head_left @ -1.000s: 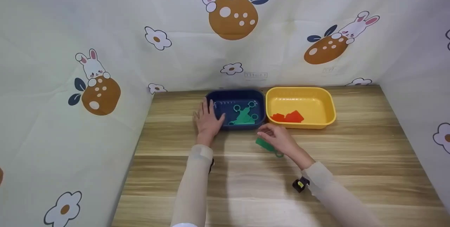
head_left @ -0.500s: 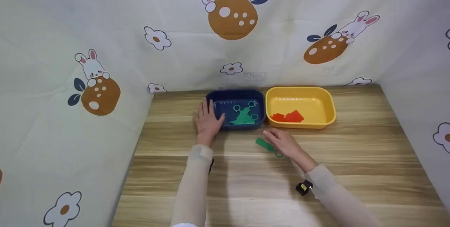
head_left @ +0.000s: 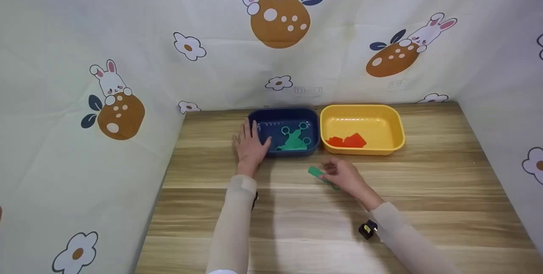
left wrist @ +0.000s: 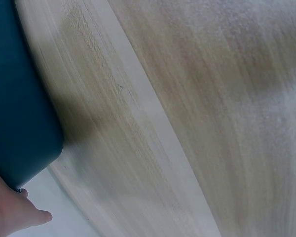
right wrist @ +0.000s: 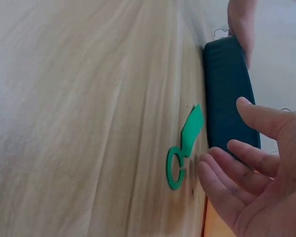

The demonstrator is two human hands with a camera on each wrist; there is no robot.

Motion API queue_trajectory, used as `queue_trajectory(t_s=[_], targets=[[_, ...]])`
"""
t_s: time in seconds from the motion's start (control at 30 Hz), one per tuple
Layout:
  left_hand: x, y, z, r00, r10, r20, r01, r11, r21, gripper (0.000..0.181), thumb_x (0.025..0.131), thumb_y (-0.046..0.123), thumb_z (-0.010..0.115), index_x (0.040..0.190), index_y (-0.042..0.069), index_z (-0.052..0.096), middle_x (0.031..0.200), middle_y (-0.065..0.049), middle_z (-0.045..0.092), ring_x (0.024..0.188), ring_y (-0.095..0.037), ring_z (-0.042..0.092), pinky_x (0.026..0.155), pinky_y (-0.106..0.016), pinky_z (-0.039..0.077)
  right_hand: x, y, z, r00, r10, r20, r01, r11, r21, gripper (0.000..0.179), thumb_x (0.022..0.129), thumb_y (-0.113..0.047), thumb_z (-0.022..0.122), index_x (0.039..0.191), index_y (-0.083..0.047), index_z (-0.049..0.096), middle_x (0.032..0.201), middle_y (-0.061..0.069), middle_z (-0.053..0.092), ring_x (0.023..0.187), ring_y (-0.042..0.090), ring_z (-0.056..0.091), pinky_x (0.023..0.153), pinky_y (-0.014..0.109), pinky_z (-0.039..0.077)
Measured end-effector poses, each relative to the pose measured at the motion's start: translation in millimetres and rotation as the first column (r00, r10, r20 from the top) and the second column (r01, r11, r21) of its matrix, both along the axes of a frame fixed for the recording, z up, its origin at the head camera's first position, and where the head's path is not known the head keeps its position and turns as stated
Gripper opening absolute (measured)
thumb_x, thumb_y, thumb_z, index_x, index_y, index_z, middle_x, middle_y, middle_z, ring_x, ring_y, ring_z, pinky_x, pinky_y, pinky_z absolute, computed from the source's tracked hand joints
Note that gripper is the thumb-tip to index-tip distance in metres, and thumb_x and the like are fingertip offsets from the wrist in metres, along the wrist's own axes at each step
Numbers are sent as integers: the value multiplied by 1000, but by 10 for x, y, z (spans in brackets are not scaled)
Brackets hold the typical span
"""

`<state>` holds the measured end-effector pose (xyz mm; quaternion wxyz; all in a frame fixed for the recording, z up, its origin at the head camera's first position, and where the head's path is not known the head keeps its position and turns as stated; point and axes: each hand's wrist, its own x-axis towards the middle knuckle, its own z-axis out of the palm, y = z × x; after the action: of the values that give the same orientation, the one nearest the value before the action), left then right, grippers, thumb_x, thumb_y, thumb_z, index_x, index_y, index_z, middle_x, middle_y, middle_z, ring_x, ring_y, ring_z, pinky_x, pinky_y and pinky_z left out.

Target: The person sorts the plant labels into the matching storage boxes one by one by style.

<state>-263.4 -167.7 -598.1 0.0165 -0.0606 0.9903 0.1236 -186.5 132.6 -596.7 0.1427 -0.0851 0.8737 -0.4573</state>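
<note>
A flat green tag with an open ring at one end (right wrist: 191,131) lies on the wooden table in front of the baskets. My right hand (head_left: 345,176) hovers over it with fingers loosely bent. In the right wrist view a gap shows between these fingers and the tag. My left hand (head_left: 250,149) rests on the left side of the navy basket (head_left: 292,153), fingers spread. Several green tags with rings (head_left: 295,140) lie inside that basket. Red pieces (head_left: 354,140) sit in the front left of the yellow basket (head_left: 388,127).
The two baskets stand side by side at the back of the table (head_left: 305,227), close to a printed cloth wall (head_left: 339,53). Cloth also rises along the left and right table edges. A small black camera (head_left: 368,229) is strapped to my right wrist.
My right hand has moved from beside the baskets' front edges toward me and slightly right, now covering more of the green tag. The left hand and the baskets have stayed in place.
</note>
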Motion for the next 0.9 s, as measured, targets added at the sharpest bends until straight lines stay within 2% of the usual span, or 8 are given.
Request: queue_trajectory(t_s=[0.13,0.37,0.6,0.9], targets=[[2,-2,-2,1000,2,-3,-2,1000,8,83,97,61,44,161,17,16,170,-8,4,157,-30,8,123,-62,14,20,-1,-46,999,15,-50,-13,999,44,43,81,-13,82,119,2,67,114,18,72,104,32,69,92,47,56],[6,6,-5,1000,3,-12,-3,1000,6,83,97,60,46,161,16,17,170,-8,3,157,-31,8,123,-61,14,55,-12,-82,987,45,-153,-22,988,150,42,76,-13,86,112,2,69,104,15,72,94,27,69,86,44,58],[3,4,1,1000,-3,-14,3,1000,8,83,97,61,45,161,16,16,170,-9,3,156,-31,10,123,-62,14,73,-17,-76,981,62,-182,-10,962,273,40,75,-15,87,108,-1,71,97,10,71,88,23,64,82,43,55],[18,2,18,1000,-6,-13,6,1000,22,82,98,59,45,161,15,16,170,-9,4,157,-31,8,123,-61,13,109,104,-15,990,-10,-139,40,976,214,35,76,-10,84,107,1,71,97,12,71,89,24,67,82,44,57]])
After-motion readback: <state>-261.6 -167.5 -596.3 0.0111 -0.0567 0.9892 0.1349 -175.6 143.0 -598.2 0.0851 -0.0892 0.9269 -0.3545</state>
